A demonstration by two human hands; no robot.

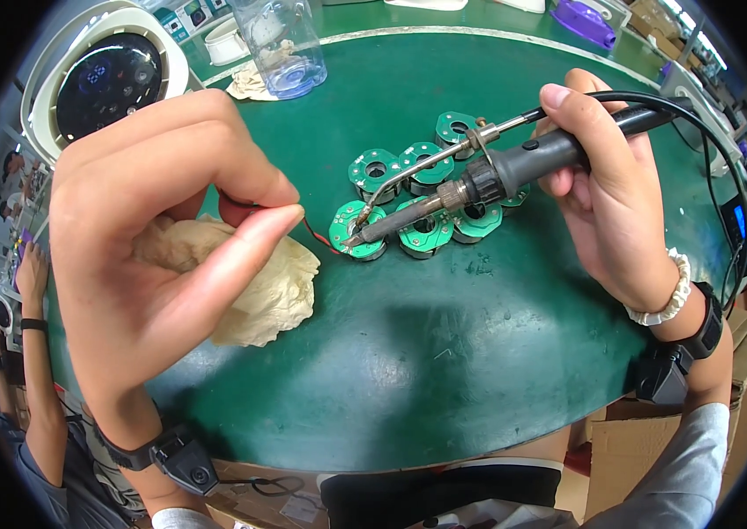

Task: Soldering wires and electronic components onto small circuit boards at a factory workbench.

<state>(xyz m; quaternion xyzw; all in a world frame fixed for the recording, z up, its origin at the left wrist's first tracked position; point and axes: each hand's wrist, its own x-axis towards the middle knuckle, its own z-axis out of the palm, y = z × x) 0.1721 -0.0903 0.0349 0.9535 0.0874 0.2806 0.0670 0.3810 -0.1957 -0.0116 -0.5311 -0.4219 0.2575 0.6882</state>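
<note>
My left hand [144, 212] pinches a thin red and black wire pair [315, 234] between thumb and forefinger. The wire ends reach the edge of a round green circuit board [346, 217] on a small cylindrical part. In my right hand [607, 185] is a black-handled soldering iron [532, 165], slanting down to the left. Its tip meets the board close to the wire ends; exact contact is too small to tell. A thin metal solder feed tube [417, 167], clamped to the iron, ends above the same board. Several similar board-topped parts [427, 231] stand beside and behind it.
Crumpled beige cloth [272, 295] lies under my left hand on the green table [514, 353]. Behind are a white device with a dark display [113, 84] and a clear plastic container [282, 53]. A black cable [708, 115] trails right. Another person's arm [43, 388] is at far left.
</note>
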